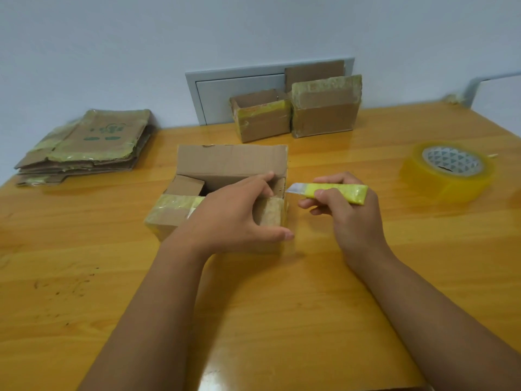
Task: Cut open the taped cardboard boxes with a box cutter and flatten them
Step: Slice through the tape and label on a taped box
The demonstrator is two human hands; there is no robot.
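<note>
Yellow wood spreads under us, a table [282, 320] against a pale wall. Our left hand [239, 215] grips the near right corner of the open box [225, 165], thumb down the outer face and fingers hooked over the rim. Our right hand [349, 210] curls tightly round the box cutter [335, 193], its blade tip just beside the box's right edge. We judge the next cut to be the taped corner seam there: we should keep our left thumb clear of the blade's path, steady the box firmly and draw the blade shallow along the tape. A flattened stack [87, 145] lies at far left, two more boxes [296, 114] wait by the wall, and a tape roll [448, 170] sits at right.
</note>
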